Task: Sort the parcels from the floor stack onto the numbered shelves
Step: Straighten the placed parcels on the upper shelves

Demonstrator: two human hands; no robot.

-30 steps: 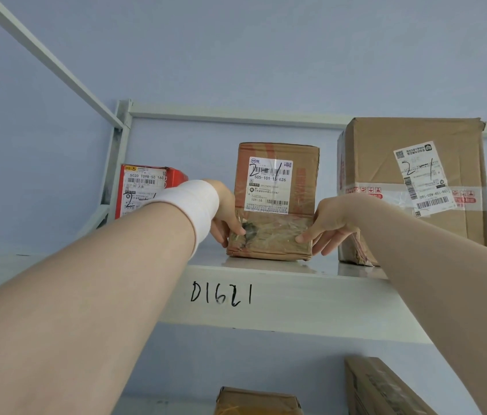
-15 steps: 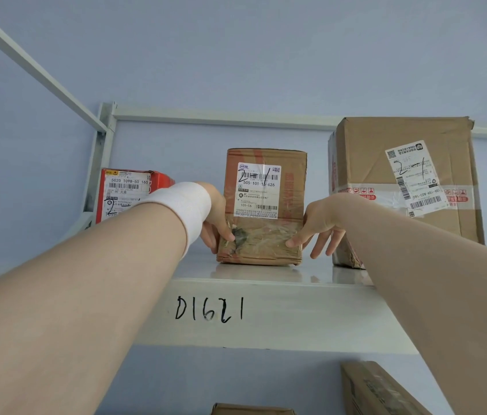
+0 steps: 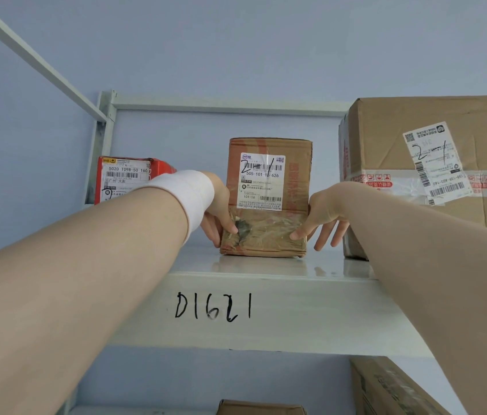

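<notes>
A small brown parcel [image 3: 269, 199] with a white label marked "2-1" stands upright on the white shelf [image 3: 296, 313], whose front edge reads "D1621". My left hand [image 3: 218, 214], with a white band on the wrist, grips the parcel's lower left edge, thumb on the front face. The thumb of my right hand [image 3: 324, 214] touches the parcel's lower right corner. Its fingers are spread and point down, beside the parcel and off it.
A red parcel [image 3: 128, 178] stands at the shelf's left end by the frame post. A large brown box [image 3: 391, 175] marked "2-1" stands close on the right. More brown parcels [image 3: 385, 387] lie on the shelf below.
My right fingers have uncurled and spread away from the parcel's right side. The parcel stays standing on the shelf, and my left hand keeps its hold.
</notes>
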